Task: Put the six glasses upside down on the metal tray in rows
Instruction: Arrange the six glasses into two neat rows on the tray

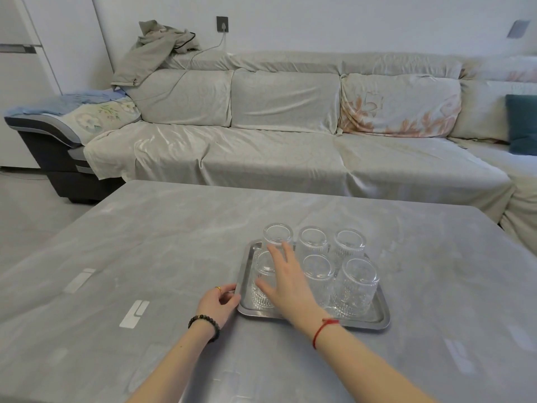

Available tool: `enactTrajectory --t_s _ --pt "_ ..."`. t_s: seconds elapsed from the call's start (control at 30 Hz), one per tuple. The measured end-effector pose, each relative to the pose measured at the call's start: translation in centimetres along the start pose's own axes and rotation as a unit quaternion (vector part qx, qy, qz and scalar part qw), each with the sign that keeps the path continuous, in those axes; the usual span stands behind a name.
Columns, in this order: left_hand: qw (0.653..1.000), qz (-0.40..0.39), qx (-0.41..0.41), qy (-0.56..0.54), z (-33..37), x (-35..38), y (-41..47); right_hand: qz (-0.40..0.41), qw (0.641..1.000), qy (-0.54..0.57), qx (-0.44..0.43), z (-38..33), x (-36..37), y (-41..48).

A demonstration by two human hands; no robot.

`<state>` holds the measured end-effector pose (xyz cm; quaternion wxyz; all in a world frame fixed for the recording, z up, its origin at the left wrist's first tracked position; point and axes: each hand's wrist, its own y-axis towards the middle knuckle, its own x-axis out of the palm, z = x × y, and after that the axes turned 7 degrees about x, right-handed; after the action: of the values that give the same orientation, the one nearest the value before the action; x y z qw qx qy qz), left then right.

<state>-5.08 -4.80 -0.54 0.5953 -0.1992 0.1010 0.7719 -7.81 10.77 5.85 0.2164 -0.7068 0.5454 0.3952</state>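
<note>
All six glasses [313, 266] stand upside down. Your right hand [286, 282], fingers spread apart, holds nothing, so nudge the near-left glass [263, 282] gently. Your left hand [218, 305] pinches the metal tray [380, 319] edge; hold it steady.

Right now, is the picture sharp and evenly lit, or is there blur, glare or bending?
Head view: soft even daylight with faint shadows; the metal tray shows mild sheen; pale window reflections lie on the grey table; the right hand looks slightly blurred; wide-angle bending curves the sofa and table edges.
</note>
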Motion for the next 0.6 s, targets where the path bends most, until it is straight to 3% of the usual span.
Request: enactTrajectory --t_s 0.13,0.33,0.5,0.6 --pt "1.000 0.004 0.008 0.000 0.0 0.0 -0.1 0.083 0.990 0.109 0.010 0.1 3.8 -5.1" --pt "1.000 0.006 0.013 0.019 -0.2 0.1 -0.7 0.048 0.976 0.188 0.099 0.4 6.2 -6.5" --pt "0.984 0.066 0.089 0.141 0.1 2.2 -1.9 0.031 0.971 0.206 0.115 0.6 6.3 -6.1" --pt "0.978 0.042 0.135 0.153 1.1 3.4 -1.9 0.104 0.958 0.246 0.102 1.0 4.5 -6.8"
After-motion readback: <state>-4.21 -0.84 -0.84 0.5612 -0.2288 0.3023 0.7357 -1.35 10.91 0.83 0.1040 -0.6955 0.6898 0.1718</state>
